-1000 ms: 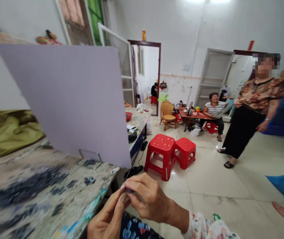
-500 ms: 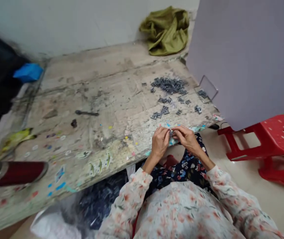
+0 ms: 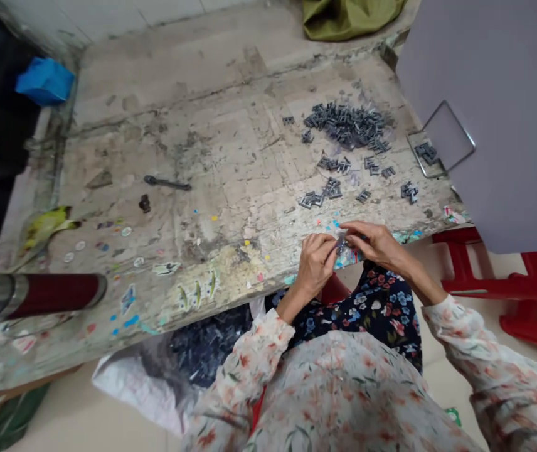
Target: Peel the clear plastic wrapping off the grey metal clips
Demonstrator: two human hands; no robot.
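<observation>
Both hands meet at the near edge of a worn, paint-stained table (image 3: 231, 176). My left hand (image 3: 314, 263) and my right hand (image 3: 376, 243) pinch one small grey part (image 3: 342, 242) between their fingertips. A heap of the same small grey parts (image 3: 346, 122) lies on the table beyond them. Smaller clusters (image 3: 320, 196) sit closer to my hands.
A grey board (image 3: 499, 107) stands on a wire stand (image 3: 442, 141) at the table's right. Red stools (image 3: 522, 289) stand on the floor right. A white bag of dark parts (image 3: 193, 351) lies under the table. A dark red flask (image 3: 37, 295), a spanner-like tool (image 3: 167, 183), blue cloth (image 3: 42, 78) and olive cloth (image 3: 348, 16) are also around.
The view swung from the room down and left onto the table. Both hands stay together on the small part, now resting closer to the table edge.
</observation>
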